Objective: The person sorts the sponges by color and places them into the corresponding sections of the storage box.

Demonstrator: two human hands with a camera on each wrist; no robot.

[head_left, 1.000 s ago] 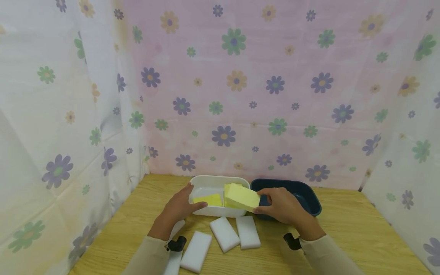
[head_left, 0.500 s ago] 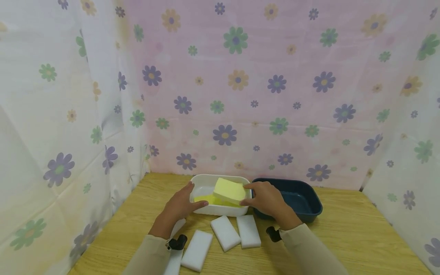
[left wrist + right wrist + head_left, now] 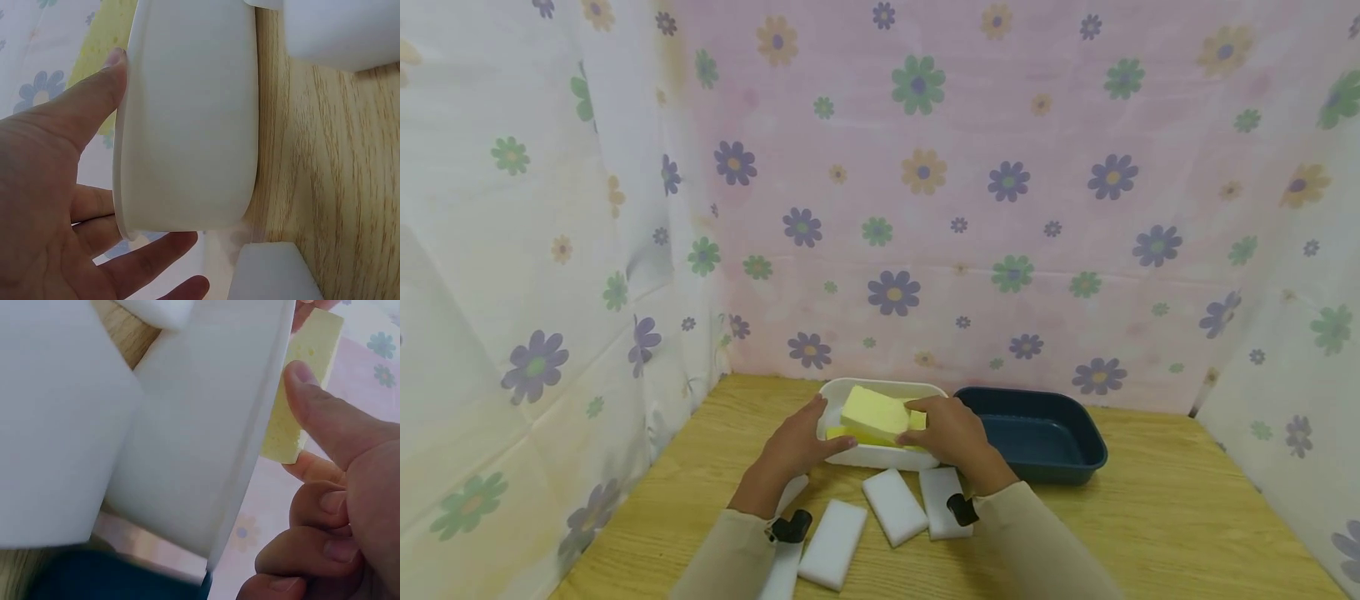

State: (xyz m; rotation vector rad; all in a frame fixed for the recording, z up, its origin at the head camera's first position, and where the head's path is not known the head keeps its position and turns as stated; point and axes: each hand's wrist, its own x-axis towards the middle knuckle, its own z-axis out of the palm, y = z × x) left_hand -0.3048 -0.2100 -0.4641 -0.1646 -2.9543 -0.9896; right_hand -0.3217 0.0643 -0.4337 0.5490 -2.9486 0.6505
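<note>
My right hand (image 3: 951, 429) pinches a yellow sponge (image 3: 871, 408) between thumb and fingers, over the white plastic tub (image 3: 880, 457). The right wrist view has the thumb on one face of this sponge (image 3: 290, 425), above the tub's rim, with the other fingers curled below. More yellow sponge (image 3: 919, 418) lies inside the tub, partly hidden by the hand and the held one. At the tub's left end, my left hand (image 3: 797, 442) holds its corner. In the left wrist view its thumb is at the rim of the tub (image 3: 187, 125) and its fingers wrap the end.
Several white sponges (image 3: 832, 546) lie on the wooden table (image 3: 1187, 500) in front of the tub, some partly under the left forearm. A dark blue tub (image 3: 1041, 437) stands right beside the white one. Flowered cloth (image 3: 925, 208) hangs behind and along both sides.
My right hand has carried the yellow sponge leftward, from the tub's right end to over its middle, uncovering more of the dark blue tub. The left hand stays at the white tub's corner.
</note>
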